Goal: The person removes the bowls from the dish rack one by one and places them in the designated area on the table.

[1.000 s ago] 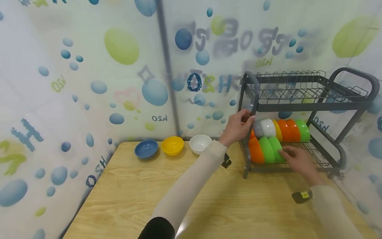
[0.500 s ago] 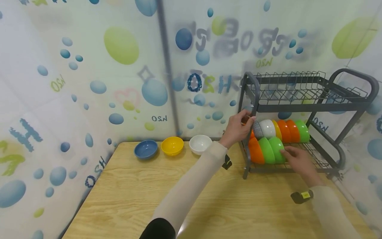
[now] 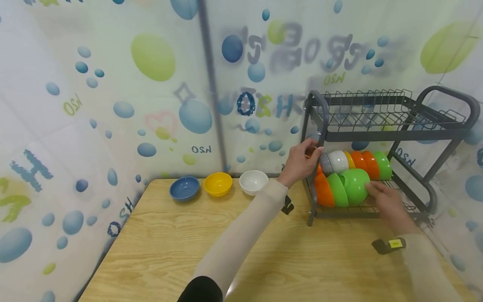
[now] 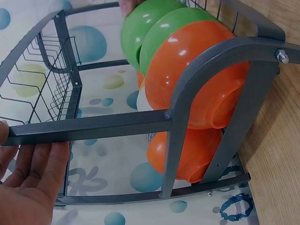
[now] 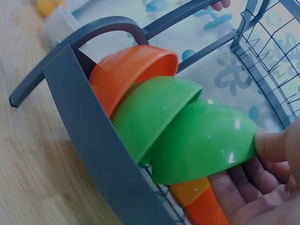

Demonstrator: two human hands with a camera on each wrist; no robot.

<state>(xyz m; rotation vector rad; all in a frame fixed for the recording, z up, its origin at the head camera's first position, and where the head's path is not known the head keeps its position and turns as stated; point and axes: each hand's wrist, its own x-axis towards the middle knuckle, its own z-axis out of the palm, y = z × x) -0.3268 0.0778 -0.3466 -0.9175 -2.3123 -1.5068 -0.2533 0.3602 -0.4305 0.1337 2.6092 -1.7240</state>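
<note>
My right hand (image 3: 389,204) pinches the rim of a green bowl (image 3: 356,186) at the front of the dish rack's lower shelf. In the right wrist view the thumb and fingers sit on either side of this bowl's edge, and the bowl is tilted. Directly left of it stand another green bowl (image 3: 336,191) and an orange bowl (image 3: 323,191), both on their sides. My left hand (image 3: 300,162) grips the left upright of the grey dish rack (image 3: 392,135). From the left wrist, its fingers (image 4: 40,164) show curled round the frame bar.
Behind the front row lies a row of bowls on their sides: patterned, white (image 3: 338,162), yellow, orange and green (image 3: 384,165). A blue bowl (image 3: 184,188), a yellow bowl (image 3: 218,184) and a white bowl (image 3: 253,182) stand along the back edge of the wooden table (image 3: 162,243).
The right hand has moved right and slightly up, and the green bowl it pinches has tilted and come away from the green bowl beside it. My left hand has stayed on the rack.
</note>
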